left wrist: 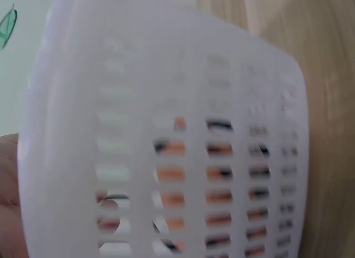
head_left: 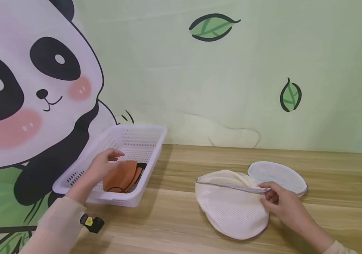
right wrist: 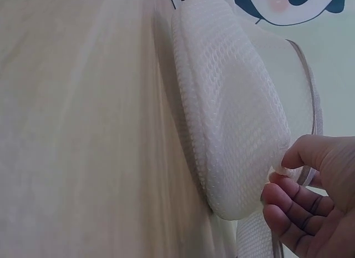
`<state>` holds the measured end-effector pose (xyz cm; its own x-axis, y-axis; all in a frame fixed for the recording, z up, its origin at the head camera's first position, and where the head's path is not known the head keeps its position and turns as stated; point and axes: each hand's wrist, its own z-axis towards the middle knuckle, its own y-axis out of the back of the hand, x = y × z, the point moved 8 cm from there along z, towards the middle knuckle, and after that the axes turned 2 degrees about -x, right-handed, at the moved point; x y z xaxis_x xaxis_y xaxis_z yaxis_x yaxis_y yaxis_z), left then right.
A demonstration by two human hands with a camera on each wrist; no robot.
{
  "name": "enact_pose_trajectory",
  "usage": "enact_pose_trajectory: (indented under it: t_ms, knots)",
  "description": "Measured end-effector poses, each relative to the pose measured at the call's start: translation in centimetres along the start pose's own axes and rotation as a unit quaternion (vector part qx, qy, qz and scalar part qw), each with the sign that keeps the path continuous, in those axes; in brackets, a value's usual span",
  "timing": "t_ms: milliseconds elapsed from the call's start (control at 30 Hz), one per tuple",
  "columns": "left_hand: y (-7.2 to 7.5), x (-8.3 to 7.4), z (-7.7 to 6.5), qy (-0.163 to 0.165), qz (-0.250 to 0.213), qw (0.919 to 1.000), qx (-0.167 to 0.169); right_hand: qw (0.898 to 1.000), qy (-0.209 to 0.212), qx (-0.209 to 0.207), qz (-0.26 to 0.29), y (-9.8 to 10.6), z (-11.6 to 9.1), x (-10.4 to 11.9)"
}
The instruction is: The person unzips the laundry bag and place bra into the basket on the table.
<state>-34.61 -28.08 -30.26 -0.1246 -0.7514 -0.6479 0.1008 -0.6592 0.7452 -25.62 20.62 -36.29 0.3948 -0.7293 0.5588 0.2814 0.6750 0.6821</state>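
On the right of the table, a white mesh laundry bag (head_left: pixel 233 215) stands with its grey zip edge (head_left: pixel 231 186) parted at the top. My right hand (head_left: pixel 283 204) pinches the right end of that edge between thumb and fingers; in the right wrist view the hand (right wrist: pixel 310 197) grips it at the mesh corner. My left hand (head_left: pixel 104 164) hovers inside a white plastic basket (head_left: pixel 161 141), fingers loosely bent with nothing in them. Below it lie orange-brown curved cloth pieces (head_left: pixel 120 174) with black parts and a thin black cord. In the left wrist view the slotted basket wall (left wrist: pixel 138 102) partly hides them.
Behind my right hand lies a flat, rounded white mesh piece (head_left: pixel 276 174) with a pale rim. The wooden table (head_left: pixel 174 225) ends at a light green wall (head_left: pixel 181 88) printed with a panda and leaves. The basket stands at the left, close to that wall.
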Motion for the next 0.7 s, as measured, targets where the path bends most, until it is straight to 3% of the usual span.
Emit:
enact_pose_trajectory:
  t_ms: [267,467,700]
  knots:
    - [-1.8,-2.7,-0.4,-0.024,-0.029,0.9991,0.016,1.0,0.008,0.013,-0.001,0.2,0.3,0.1]
    - [-2.5,-5.8,-0.6,-0.084,-0.036,0.9957,-0.012,1.0,0.013,0.014,-0.001,0.7,0.7,0.3]
    - [-3.7,-8.8,-1.5,-0.13,-0.038,0.9904,-0.025,1.0,0.019,0.016,-0.011,1.7,1.3,1.0]
